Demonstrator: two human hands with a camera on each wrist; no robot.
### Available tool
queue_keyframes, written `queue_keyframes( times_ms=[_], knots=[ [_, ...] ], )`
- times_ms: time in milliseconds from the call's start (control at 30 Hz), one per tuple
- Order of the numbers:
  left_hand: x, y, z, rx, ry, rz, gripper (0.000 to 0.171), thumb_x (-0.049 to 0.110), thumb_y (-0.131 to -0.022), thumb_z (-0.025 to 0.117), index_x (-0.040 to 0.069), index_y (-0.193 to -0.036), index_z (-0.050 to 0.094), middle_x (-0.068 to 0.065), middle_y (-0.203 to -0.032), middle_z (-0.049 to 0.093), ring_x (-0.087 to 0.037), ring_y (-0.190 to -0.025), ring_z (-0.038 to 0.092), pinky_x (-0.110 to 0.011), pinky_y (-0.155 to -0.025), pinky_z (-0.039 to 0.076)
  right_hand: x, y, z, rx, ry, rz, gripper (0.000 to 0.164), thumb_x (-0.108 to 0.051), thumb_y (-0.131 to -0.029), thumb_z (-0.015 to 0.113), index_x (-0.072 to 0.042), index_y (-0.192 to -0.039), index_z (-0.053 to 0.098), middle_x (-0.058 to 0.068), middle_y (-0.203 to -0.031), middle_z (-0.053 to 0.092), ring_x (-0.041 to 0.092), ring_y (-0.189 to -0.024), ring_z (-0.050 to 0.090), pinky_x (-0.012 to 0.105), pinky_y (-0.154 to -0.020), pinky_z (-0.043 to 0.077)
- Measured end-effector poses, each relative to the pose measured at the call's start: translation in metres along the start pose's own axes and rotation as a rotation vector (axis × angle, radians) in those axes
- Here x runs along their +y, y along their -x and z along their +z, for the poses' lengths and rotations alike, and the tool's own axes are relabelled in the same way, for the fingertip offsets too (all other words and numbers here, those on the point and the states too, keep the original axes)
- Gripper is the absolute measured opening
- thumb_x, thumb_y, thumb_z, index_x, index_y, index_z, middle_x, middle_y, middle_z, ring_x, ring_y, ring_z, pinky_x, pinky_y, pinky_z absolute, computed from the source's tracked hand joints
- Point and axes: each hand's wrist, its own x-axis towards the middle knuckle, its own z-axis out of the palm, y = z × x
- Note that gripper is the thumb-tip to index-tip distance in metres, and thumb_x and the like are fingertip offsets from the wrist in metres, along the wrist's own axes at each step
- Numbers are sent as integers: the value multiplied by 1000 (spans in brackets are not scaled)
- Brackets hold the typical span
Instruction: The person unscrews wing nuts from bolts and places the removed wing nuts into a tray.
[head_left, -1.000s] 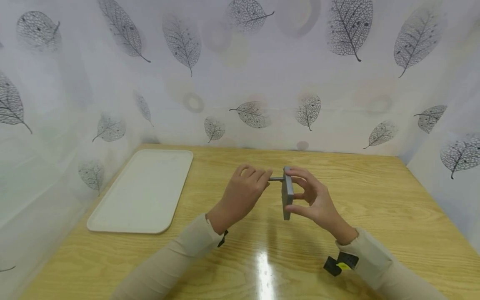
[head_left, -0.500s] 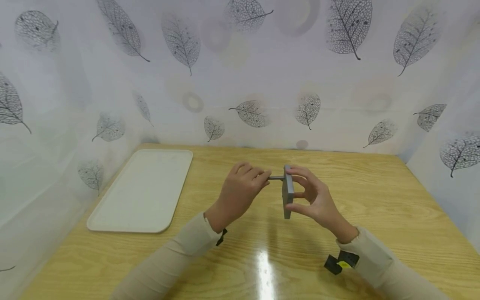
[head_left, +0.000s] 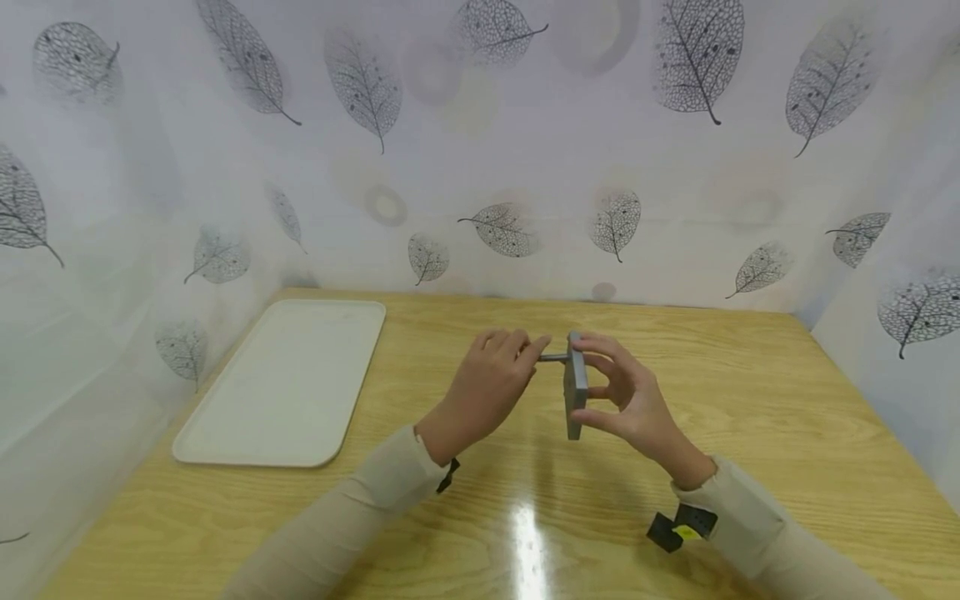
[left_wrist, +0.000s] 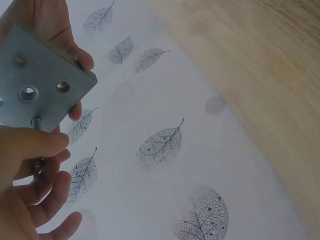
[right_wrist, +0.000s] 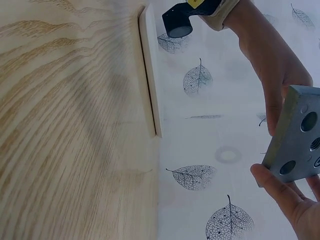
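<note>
Upright above the table, a square grey metal plate [head_left: 575, 387] is held by its edges between the thumb and fingers of my right hand [head_left: 637, 408]. Several round holes pierce the plate [left_wrist: 47, 75], and the middle one looks threaded. My left hand [head_left: 487, 379] pinches a thin metal bolt [head_left: 553, 357] that reaches the plate's left face. In the left wrist view the bolt [left_wrist: 36, 123] meets the plate near its lower corner, and threads show below the thumb. How deep the bolt sits is hidden. The right wrist view shows the plate's other face [right_wrist: 300, 135].
A white rectangular tray [head_left: 292, 383] lies on the left of the wooden table [head_left: 750, 400]. Leaf-patterned white cloth [head_left: 525, 150] hangs behind the table and at both sides. Dark camera straps [head_left: 682, 527] sit on the wrists.
My left hand shifts slightly away and back along the bolt, and its fingers change position on it. The plate and my right hand stay almost still.
</note>
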Motion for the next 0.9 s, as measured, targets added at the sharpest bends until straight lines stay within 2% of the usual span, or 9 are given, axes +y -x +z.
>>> queue_keyframes(
  times_ms=[267, 500, 633, 800, 900],
  knots=[
    [-1, 0, -1, 13, -32, -11, 47, 28, -82, 71, 13, -126, 60, 0, -98, 64, -14, -86, 63, -30, -84, 51, 1, 0, 0, -1, -7, -10, 70, 13, -73, 71, 2, -136, 42, 4, -143, 39, 12, -122, 52, 31, -75, 57],
    [-3, 1, -2, -2, -7, -11, 47, 30, -84, 69, 13, -127, 59, 0, -104, 66, -14, -87, 64, -31, -85, 50, 1, 0, 0, 0, -4, -7, 70, 12, -73, 71, 1, -136, 42, 3, -143, 40, 12, -122, 52, 31, -75, 57],
    [-3, 2, -2, -11, 30, -8, 41, 30, -87, 66, 13, -124, 60, 1, -104, 66, -14, -87, 64, -31, -85, 50, 0, 0, 0, 1, -7, -4, 70, 12, -73, 71, 1, -136, 42, 3, -143, 40, 12, -123, 52, 30, -76, 57],
    [-3, 2, -2, -29, 87, -12, 25, 26, -91, 61, 14, -112, 64, 3, -101, 70, -12, -87, 65, -30, -85, 50, 1, 0, 0, 3, -17, -6, 69, 11, -73, 71, 0, -136, 43, 3, -143, 40, 12, -122, 52, 31, -75, 57],
    [-4, 2, -2, -56, 184, -20, 21, 15, -87, 65, 11, -108, 64, 3, -88, 70, -11, -78, 64, -27, -79, 52, 1, 0, 0, -5, -21, -5, 68, 9, -74, 71, 0, -136, 42, 3, -143, 40, 13, -122, 52, 31, -75, 57]
  ],
)
